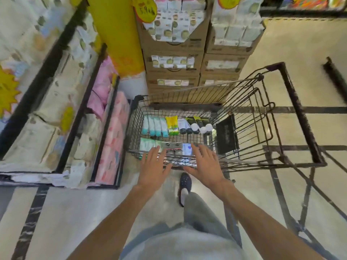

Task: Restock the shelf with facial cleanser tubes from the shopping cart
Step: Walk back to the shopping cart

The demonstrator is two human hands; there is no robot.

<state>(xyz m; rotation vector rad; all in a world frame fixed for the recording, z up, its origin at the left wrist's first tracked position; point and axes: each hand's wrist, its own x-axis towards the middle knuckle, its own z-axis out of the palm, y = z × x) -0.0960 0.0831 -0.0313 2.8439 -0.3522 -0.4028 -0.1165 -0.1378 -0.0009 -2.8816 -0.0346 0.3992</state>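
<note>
Item: facial cleanser tubes [155,126], rowed flat on the floor of the shopping cart [221,113], more under its near rim. Likely light, soft-walled, slick plastic; best pinched mid-body or at the stiff cap. Left hand [155,167] and right hand [204,163]: each grip spread, fingers straight, holding nothing, above the near rim

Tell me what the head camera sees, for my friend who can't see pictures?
Two open hands, the left hand and right hand, reach over the near edge of a wire shopping cart holding rows of cleanser tubes. Stacked cardboard boxes stand beyond the cart, and a shelf of pale and pink packs runs along the left.
</note>
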